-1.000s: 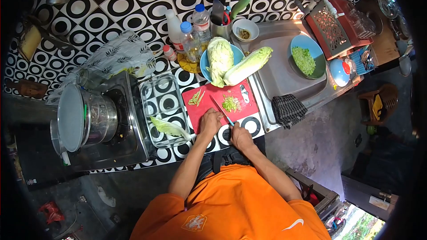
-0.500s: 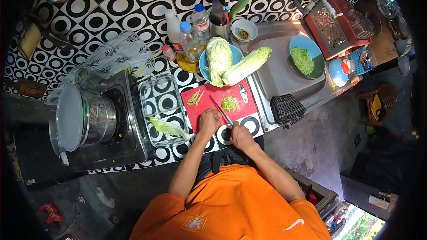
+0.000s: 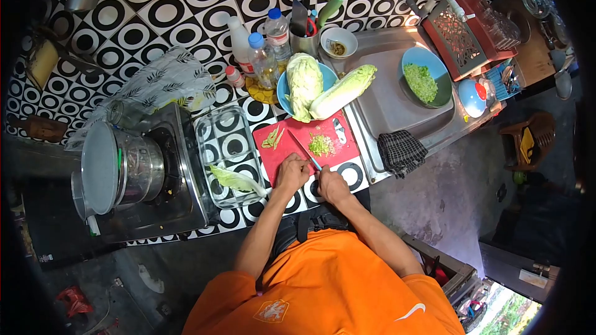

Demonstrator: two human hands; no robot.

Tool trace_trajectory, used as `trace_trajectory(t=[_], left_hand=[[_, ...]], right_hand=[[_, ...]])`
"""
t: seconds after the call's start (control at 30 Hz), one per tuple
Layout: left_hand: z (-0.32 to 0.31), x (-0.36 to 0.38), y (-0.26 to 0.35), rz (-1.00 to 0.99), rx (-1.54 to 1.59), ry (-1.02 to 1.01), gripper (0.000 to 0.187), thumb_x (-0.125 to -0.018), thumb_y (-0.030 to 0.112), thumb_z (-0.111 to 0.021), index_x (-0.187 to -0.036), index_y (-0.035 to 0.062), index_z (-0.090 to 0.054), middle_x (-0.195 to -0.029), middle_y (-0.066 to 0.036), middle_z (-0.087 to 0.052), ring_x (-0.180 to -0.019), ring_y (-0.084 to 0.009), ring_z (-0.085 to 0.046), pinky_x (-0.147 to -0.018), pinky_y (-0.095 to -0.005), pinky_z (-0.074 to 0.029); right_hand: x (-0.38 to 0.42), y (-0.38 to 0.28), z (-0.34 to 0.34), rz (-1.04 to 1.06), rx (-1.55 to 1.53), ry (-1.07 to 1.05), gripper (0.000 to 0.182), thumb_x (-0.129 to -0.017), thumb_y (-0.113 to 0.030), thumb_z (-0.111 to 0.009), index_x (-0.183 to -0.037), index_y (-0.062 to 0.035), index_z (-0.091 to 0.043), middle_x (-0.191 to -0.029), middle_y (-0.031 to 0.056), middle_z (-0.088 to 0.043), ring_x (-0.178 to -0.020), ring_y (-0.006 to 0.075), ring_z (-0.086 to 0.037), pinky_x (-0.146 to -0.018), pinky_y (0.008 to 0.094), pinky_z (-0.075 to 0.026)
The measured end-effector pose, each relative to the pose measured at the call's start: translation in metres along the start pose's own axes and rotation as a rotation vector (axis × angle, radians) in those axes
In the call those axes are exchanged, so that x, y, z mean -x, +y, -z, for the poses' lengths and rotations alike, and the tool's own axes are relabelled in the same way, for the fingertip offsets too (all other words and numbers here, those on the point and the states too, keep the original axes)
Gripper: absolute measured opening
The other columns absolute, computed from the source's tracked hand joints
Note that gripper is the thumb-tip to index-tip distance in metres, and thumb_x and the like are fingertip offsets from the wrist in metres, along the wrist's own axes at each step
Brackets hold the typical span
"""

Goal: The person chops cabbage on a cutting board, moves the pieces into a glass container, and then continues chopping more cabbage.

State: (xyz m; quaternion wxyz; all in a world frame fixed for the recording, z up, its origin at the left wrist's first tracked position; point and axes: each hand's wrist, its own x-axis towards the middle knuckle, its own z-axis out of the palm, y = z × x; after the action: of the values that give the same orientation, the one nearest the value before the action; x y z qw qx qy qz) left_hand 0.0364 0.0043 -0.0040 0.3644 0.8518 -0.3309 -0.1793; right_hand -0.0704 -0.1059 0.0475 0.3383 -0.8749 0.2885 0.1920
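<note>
My right hand (image 3: 334, 186) is wrapped round the handle of a knife (image 3: 304, 151), its blade slanting up and left across the red cutting board (image 3: 273, 160). My left hand (image 3: 293, 175) rests with bent fingers on the board's lower part, close beside the blade; whatever is under its fingers is too small to make out. Chopped green pieces (image 3: 321, 144) lie right of the blade, and thin green strips (image 3: 272, 139) lie at the board's upper left. A cabbage leaf (image 3: 236, 180) lies over the glass dish (image 3: 200, 142) on the left.
Behind the board, two cabbages (image 3: 305, 85) sit on a blue bowl (image 3: 284, 94). Bottles (image 3: 263, 62) stand behind them. At the right are a sink (image 3: 385, 111), a bowl of chopped greens (image 3: 422, 84) and a checked cloth (image 3: 400, 152). A pot (image 3: 141, 164) stands on the left stove.
My right hand and the knife have shifted slightly left, bringing the blade nearer my left hand. The whole view has moved a little.
</note>
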Motion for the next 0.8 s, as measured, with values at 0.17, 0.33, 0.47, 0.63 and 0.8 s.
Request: trace_trajectory(t=[0.17, 0.33, 0.47, 0.63, 0.8], left_hand=[[0.003, -0.004, 0.0, 0.075, 0.028, 0.0, 0.018, -0.073, 0.006, -0.062, -0.087, 0.0038, -0.074, -0.082, -0.019, -0.066, -0.075, -0.0319, -0.065, -0.071, -0.0389, -0.053], [0.003, -0.009, 0.003, 0.201, 0.069, 0.007, 0.014, -0.073, 0.009, -0.065, -0.082, 0.0002, -0.072, -0.08, -0.018, -0.068, -0.068, -0.0266, -0.067, -0.067, -0.0353, -0.054], [-0.001, -0.009, -0.001, 0.18, 0.069, 0.022, 0.014, -0.073, 0.008, -0.065, -0.081, -0.0006, -0.072, -0.077, -0.018, -0.067, -0.067, -0.027, -0.067, -0.067, -0.0352, -0.053], [0.0, -0.007, 0.002, 0.146, 0.031, 0.004, 0.013, -0.073, 0.01, -0.064, -0.082, 0.0022, -0.071, -0.082, -0.019, -0.066, -0.074, -0.0354, -0.065, -0.071, -0.0418, -0.053], [0.0, -0.004, 0.001, 0.095, 0.025, 0.013, 0.013, -0.074, 0.01, -0.063, -0.082, 0.0028, -0.072, -0.082, -0.021, -0.065, -0.074, -0.0376, -0.064, -0.07, -0.0432, -0.052]], right_hand=[[0.008, -0.005, 0.015, 0.01, 0.0, -0.025, 0.029, -0.091, -0.021, -0.054, -0.1, 0.0063, -0.049, -0.085, 0.0311, -0.064, -0.088, 0.0455, -0.063, -0.078, 0.0512, -0.05], [0.019, 0.003, 0.005, -0.023, 0.009, -0.017, 0.031, -0.089, -0.02, -0.058, -0.102, 0.007, -0.048, -0.084, 0.0312, -0.064, -0.088, 0.0458, -0.063, -0.079, 0.0501, -0.05], [0.018, 0.012, -0.007, -0.016, 0.033, -0.015, 0.031, -0.089, -0.02, -0.058, -0.1, 0.0073, -0.047, -0.083, 0.0309, -0.064, -0.085, 0.0459, -0.064, -0.077, 0.0489, -0.052], [0.007, 0.007, -0.012, 0.026, 0.038, 0.052, 0.027, -0.091, -0.019, -0.053, -0.096, 0.0067, -0.048, -0.081, 0.0295, -0.064, -0.08, 0.0441, -0.065, -0.071, 0.048, -0.053], [-0.002, -0.001, -0.006, 0.074, 0.057, 0.067, 0.024, -0.093, -0.019, -0.049, -0.095, 0.0053, -0.049, -0.08, 0.0281, -0.065, -0.079, 0.0424, -0.066, -0.069, 0.0475, -0.053]])
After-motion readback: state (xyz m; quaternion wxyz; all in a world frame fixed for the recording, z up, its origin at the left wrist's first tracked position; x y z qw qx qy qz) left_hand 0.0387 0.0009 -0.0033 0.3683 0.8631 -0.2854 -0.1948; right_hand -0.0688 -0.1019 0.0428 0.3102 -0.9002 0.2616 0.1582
